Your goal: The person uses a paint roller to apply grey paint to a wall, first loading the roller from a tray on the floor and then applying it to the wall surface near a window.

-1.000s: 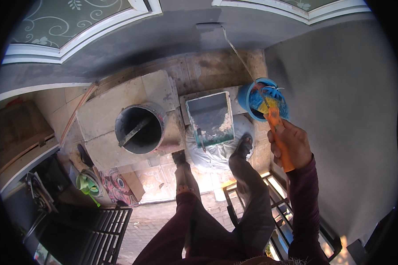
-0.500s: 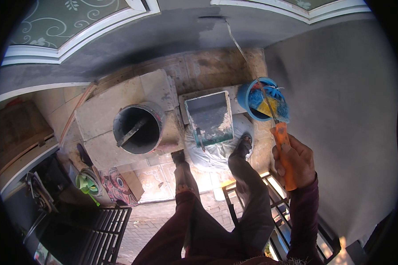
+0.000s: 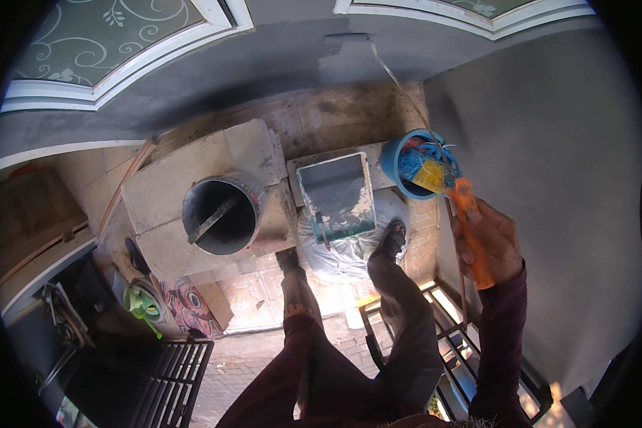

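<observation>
My right hand is closed around the orange handle of a paint roller. Its thin metal rod runs up and away past the blue bucket, and the narrow roller head lies against the grey wall below the windows. Around the head the wall shows a patch of differing grey. In front of me a paint tray with grey paint and crusted edges rests tilted on a whitish plastic sack. My left hand is out of the picture.
A large bucket with dark grey contents and a stick stands on pale boards. The blue bucket holds blue and yellow packaging. Metal gratings flank my legs. White-framed windows sit above; another grey wall rises at right.
My right hand has moved slightly right and up with the roller's handle. The roller head sits slightly lower in the picture, still at the wall. The buckets and tray stay put.
</observation>
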`<state>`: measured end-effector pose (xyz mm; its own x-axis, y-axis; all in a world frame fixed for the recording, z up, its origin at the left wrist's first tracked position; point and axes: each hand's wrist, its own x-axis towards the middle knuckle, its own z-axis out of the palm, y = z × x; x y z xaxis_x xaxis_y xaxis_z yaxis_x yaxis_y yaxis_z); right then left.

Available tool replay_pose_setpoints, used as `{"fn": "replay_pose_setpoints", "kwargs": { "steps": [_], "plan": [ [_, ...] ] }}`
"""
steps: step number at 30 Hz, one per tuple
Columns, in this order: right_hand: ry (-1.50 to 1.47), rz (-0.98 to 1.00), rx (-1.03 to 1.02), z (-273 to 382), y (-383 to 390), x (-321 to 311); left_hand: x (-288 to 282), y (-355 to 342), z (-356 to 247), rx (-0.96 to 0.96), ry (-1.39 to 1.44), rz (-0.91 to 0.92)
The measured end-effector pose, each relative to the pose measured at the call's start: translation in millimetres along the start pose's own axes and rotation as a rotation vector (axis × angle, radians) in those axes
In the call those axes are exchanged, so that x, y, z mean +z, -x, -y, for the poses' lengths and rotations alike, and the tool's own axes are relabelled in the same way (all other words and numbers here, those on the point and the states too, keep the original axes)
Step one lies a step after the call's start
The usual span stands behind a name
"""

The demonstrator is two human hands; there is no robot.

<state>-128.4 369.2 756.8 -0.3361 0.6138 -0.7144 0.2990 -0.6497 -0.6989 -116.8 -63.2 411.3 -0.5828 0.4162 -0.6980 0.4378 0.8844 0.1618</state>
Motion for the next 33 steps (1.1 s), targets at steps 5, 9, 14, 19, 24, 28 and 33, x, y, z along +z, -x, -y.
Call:
{"fn": "replay_pose_setpoints", "kwargs": {
  "steps": [5, 9, 14, 19, 24, 28, 33],
  "plan": [
    [0.014, 0.014, -0.005, 21, 25, 8, -3, 6, -2, -0.032, -0.008, 0.002],
    [0.04, -0.011, -0.037, 27, 35, 7, -3, 2, -1, -0.08, -0.013, 0.145],
    [0.063, -0.021, -0.048, 30, 41, 5, 2, 1, 2, -0.057, -0.014, 0.11],
    [0.058, -0.009, -0.054, 34, 47, 4, 4, 2, 3, -0.046, -0.013, 0.076],
    [0.04, -0.015, -0.056, 36, 49, 6, 7, 3, 3, -0.04, -0.006, 0.06],
    [0.039, -0.014, -0.063, 40, 52, 5, 5, 3, 1, -0.03, -0.003, 0.057],
    [0.061, 0.005, -0.064, 41, 51, 4, 8, 4, 2, -0.03, 0.005, 0.04]
  ]
}}
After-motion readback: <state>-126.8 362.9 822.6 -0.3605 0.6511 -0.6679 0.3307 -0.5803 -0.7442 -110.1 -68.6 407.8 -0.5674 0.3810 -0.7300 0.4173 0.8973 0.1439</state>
